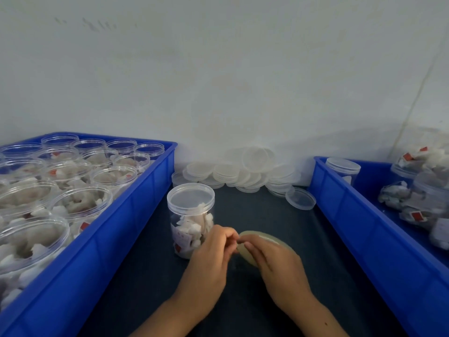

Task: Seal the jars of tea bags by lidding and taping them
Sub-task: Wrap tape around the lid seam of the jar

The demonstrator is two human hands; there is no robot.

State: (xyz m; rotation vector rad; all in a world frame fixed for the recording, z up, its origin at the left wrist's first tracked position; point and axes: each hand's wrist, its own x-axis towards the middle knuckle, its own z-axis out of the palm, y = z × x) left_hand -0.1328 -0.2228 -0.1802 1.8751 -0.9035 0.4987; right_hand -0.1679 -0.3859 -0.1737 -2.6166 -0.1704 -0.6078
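A lidded jar of tea bags [190,216] stands upright on the dark surface [279,220] at lower centre of the frame, just left of both hands. The right hand [277,261] holds a roll of clear tape [261,242] tilted on edge, fingers curled over its rim. The left hand [211,251] has its fingertips pinched together at the roll's near-left edge, apparently picking at or drawing out the loose tape end; the end itself is too thin and clear to make out.

The step in hand looks like the taping: the lid is already on this jar, and no tape is visible on it yet. The next move likely calls for pulling free a length of tape, then bringing it to the seam between lid and jar wall, with one hand steadying or turning the jar.

At left, a blue crate [136,203] holds open, filled jars [80,203] awaiting lids. A heap of loose lids [243,171] lies against the wall at centre. At right, another blue crate [364,215] holds lidded jars [342,170].
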